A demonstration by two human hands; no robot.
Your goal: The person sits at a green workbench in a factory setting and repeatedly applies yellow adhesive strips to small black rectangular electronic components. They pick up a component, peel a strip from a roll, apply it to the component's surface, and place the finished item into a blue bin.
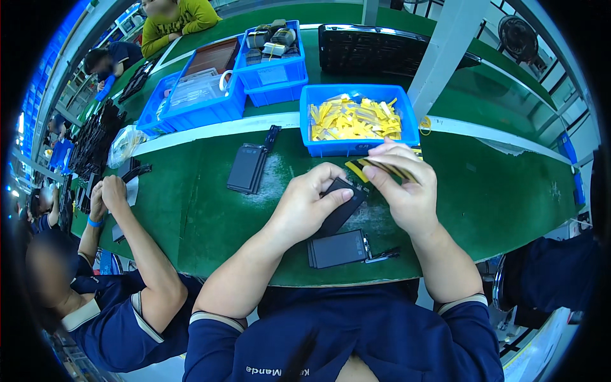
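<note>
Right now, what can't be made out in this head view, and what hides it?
Head view:
Back of the black flat piece: turned away, in the left hand.
Number of yellow-edged strips: overlapping, partly behind the right hand.
Floor of the blue bin: buried under yellow pieces.
Lower part of the blue shirt: cut off by the lower edge.

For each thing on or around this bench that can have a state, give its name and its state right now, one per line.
Left hand: closed on a block
Black block: held, angled
Right hand: pinching yellow strips
Yellow strips: held, bunched
Front blue bin: open-topped, full of yellow pieces
Left black stack: lying flat
Near black pack: lying flat
Fan: running or stopped, cannot tell
</note>
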